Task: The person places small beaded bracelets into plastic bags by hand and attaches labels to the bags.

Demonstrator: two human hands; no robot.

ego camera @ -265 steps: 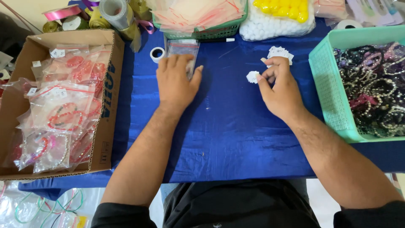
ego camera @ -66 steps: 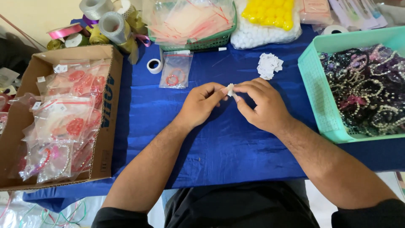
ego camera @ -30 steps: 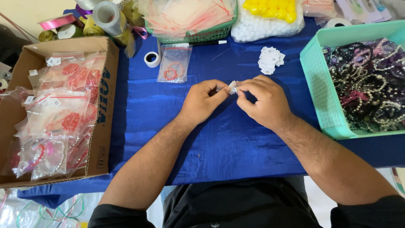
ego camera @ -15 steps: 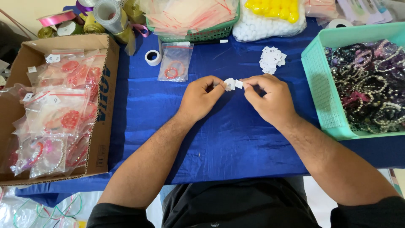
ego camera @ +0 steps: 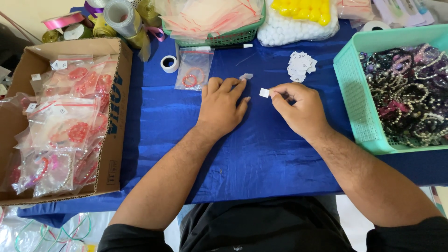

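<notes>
Two bare hands work over the blue cloth [ego camera: 233, 154]. The right hand [ego camera: 298, 112] pinches a small white label [ego camera: 264, 93] between thumb and fingertips, its other fingers curled in. The left hand [ego camera: 221, 106] lies palm down on the cloth with fingers loosely spread and holding nothing; its fingertips reach toward a scrap of backing paper [ego camera: 246, 76] lying just beyond them. A bagged red bracelet [ego camera: 192, 74] lies on the cloth to the far left of that hand, not yet labelled as far as can be seen, beside a small tape roll [ego camera: 169, 63]. More white labels [ego camera: 300, 66] sit in a pile beyond the right hand. Judging by the scene, much is done: the cardboard box [ego camera: 114, 107] at the cloth's left edge already holds many labelled bags. Much remains too, since the green basket [ego camera: 354, 93] at its right edge is full of loose bracelets.
</notes>
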